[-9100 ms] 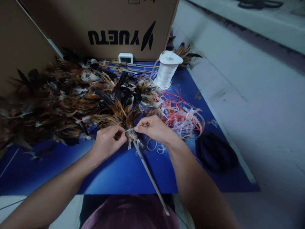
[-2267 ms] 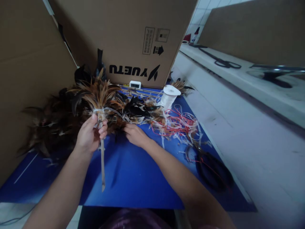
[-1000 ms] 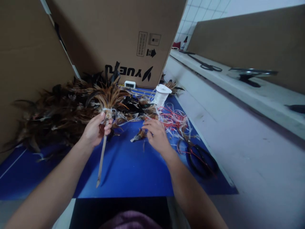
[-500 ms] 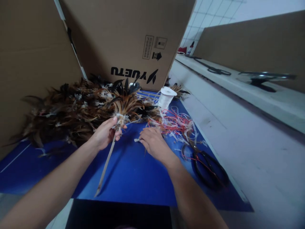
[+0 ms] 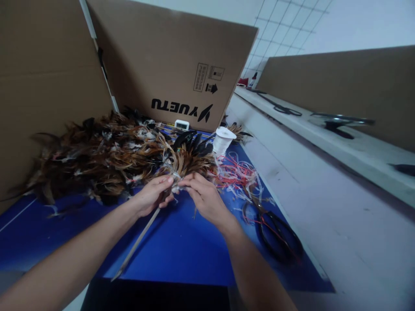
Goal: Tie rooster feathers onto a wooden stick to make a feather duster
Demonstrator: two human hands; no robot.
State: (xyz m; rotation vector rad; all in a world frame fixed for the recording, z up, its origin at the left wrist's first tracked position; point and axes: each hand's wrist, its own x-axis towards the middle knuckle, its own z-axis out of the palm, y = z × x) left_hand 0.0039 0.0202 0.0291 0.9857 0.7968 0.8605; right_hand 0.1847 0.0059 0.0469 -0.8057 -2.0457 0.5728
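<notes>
My left hand is closed around a feather duster, gripping its thin wooden stick just below the bound end. Brown and black feathers fan out from the top of the stick, away from me. Whitish binding shows at the base of the fan, between my two hands. My right hand touches that base with its fingers pinched together. Whatever lies between those fingertips is too small to make out. The stick's lower end slants toward the table's front edge.
A heap of feathers covers the left of the blue table. A white spool, red and white strings and black-handled scissors lie right. A cardboard box stands behind, near a small white digital display.
My right hand has moved from beside the duster to its bound base. The feather fan has shifted right in view and the stick slants more. The camera view has tilted up slightly.
</notes>
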